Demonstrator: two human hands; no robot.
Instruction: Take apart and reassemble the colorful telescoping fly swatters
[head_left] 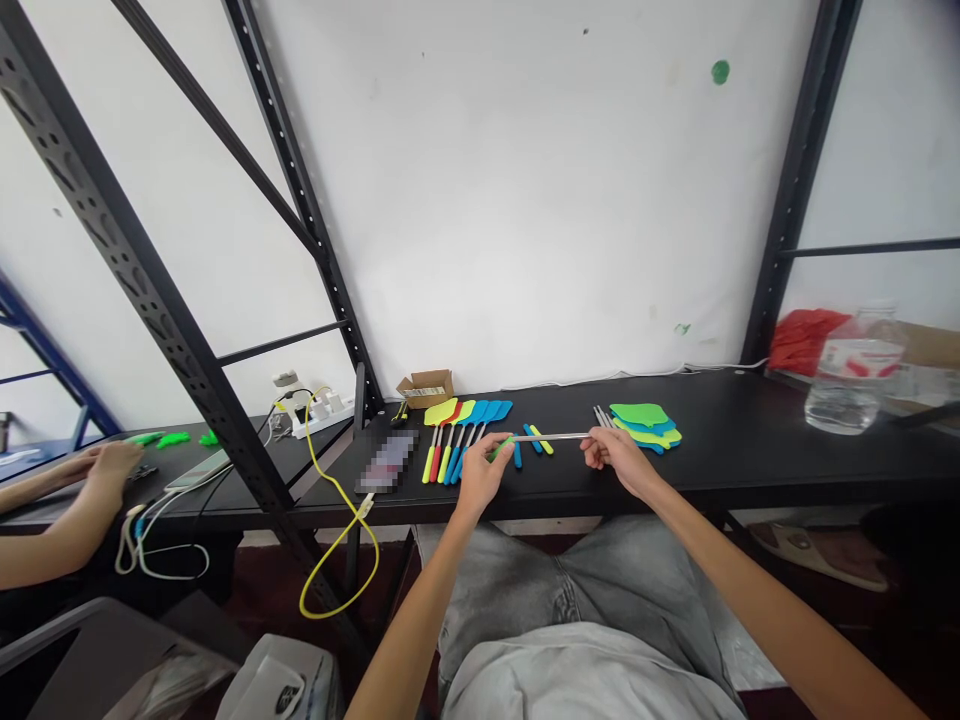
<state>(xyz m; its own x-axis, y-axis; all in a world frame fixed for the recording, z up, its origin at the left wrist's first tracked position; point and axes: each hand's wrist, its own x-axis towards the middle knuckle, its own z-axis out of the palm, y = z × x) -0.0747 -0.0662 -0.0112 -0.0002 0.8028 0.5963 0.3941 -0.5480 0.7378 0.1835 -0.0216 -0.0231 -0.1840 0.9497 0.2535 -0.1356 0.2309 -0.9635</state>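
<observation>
My left hand (481,472) is closed around a green handle (501,449), mostly hidden by its fingers. A thin metal rod (551,437) runs level from there to my right hand (616,456), whose fingers pinch its other end. Beneath the rod lie loose blue handles (517,454) and a yellow-green handle (543,441). Left of my left hand, several fly swatters (449,445) with coloured heads and handles lie side by side. Beyond my right hand is a pile of green, blue and yellow swatter heads (643,415) with metal rods (602,416) attached, no handles visible on them.
A blurred phone (387,461) and an open small carton (426,386) are at the left, near a yellow cable (339,487). A large water bottle (856,372) stands right. Black shelf posts (315,230) frame the table. Another person's hands (112,462) are far left.
</observation>
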